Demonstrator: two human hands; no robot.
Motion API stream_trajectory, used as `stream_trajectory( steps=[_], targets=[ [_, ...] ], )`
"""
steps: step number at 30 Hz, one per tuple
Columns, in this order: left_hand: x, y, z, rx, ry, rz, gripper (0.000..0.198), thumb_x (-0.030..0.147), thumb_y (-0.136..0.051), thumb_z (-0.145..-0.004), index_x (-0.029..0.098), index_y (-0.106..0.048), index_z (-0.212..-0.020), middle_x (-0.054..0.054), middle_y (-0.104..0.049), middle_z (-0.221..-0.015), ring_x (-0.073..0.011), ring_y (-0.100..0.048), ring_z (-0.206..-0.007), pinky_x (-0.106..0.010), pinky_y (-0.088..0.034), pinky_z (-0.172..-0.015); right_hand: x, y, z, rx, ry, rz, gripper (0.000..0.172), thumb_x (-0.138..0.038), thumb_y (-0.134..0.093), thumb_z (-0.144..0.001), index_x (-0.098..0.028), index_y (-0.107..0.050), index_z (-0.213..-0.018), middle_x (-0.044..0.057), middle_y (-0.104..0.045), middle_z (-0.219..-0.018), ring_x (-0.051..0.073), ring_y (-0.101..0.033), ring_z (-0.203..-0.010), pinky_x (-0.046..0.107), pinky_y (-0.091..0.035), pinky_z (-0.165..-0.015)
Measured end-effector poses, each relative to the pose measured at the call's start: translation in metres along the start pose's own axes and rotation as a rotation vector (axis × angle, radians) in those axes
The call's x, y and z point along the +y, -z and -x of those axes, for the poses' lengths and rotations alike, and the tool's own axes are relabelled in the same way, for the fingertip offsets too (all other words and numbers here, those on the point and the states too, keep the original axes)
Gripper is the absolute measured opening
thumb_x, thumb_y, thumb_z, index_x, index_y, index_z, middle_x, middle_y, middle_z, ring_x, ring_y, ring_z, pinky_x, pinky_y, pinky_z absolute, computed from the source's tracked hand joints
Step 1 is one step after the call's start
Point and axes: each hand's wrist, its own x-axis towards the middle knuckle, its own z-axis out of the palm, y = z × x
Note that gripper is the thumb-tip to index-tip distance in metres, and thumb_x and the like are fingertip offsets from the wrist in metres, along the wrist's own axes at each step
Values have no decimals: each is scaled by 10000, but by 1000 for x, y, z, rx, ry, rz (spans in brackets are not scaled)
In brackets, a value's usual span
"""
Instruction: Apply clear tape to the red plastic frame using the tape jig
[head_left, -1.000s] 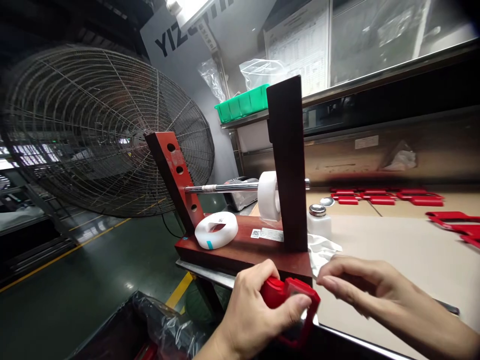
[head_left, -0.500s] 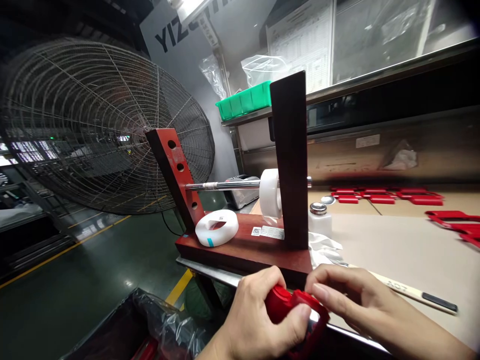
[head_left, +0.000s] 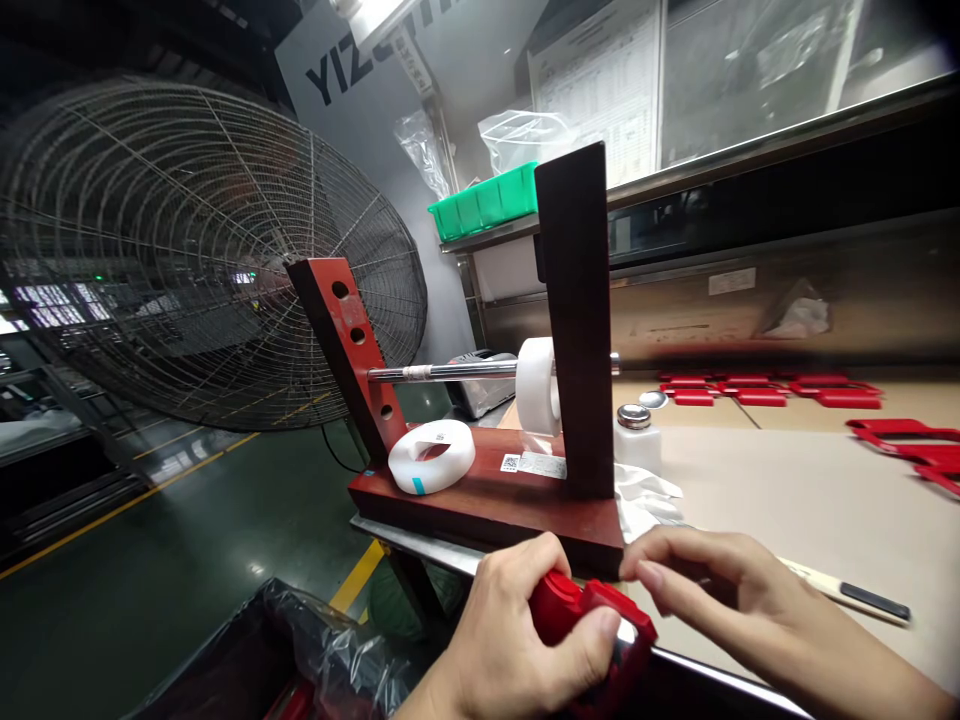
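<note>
At the lower middle, my left hand (head_left: 517,630) is closed round a red plastic part (head_left: 619,605), thumb across its near side. A shiny patch shows on the part beside the thumb; its lower end is dark and partly cut off by the frame. Just right of the part is my right hand (head_left: 720,590), thumb and forefinger brought together in a pinch. Whatever is between those fingertips, if anything, is too small to make out. Beyond both hands stands a dark red wooden stand (head_left: 480,505) with a roll of clear tape (head_left: 536,390) on its metal rod.
A loose white roll (head_left: 405,465) lies on the stand's base. Right of the stand are a white bottle (head_left: 637,445), a white cloth (head_left: 641,500) and a knife-like tool (head_left: 874,602). Several red parts (head_left: 847,397) lie further back. A lined bin (head_left: 300,640) is lower left, near a large fan (head_left: 225,260).
My right hand has drawn slightly right, away from the red part, and its fingertips now stand clear of it. My left hand keeps the same hold.
</note>
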Motion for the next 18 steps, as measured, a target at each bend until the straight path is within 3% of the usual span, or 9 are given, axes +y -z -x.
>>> stream_trajectory(
  steps=[3,5,9,14,18],
  targets=[
    [0,1,0,0,6,-1,276,371,-598,-728,213,-384,-651,60,-409,-587,-103,-378,-545,-241,-306,-540,12,3,-3,41,-24,-17,391,-605,-516,-833,-232,-618,-775,-12,-538,-680,108,-452,-610,198,-308,-459],
    [0,1,0,3,1,-5,280,377,-593,-723,214,-379,-647,59,-403,-585,-105,-373,-545,-244,-301,-543,17,3,-5,31,-40,-57,410,-605,-549,-811,-212,-602,-712,-21,-494,-626,84,-352,-520,203,-223,-395],
    [0,1,1,-1,-25,-3,319,430,-583,-701,217,-354,-634,51,-392,-580,-110,-358,-538,-257,-279,-538,17,-1,-3,-51,-62,-215,407,-555,-626,-785,-182,-558,-636,-42,-458,-602,66,-320,-537,176,-298,-500],
    [-1,-2,3,-12,-76,-2,337,468,-553,-707,220,-340,-623,47,-354,-561,-111,-337,-513,-268,-241,-510,12,-9,3,-223,-95,-388,347,-536,-629,-806,-192,-628,-756,-38,-538,-700,72,-404,-635,165,-327,-593],
    [-12,-6,4,88,-270,-89,367,490,-559,-755,215,-358,-617,43,-355,-559,-112,-340,-508,-270,-216,-495,10,-8,2,-320,-111,-473,343,-525,-654,-789,-190,-602,-743,-41,-527,-674,79,-433,-649,174,-327,-599]
  ],
)
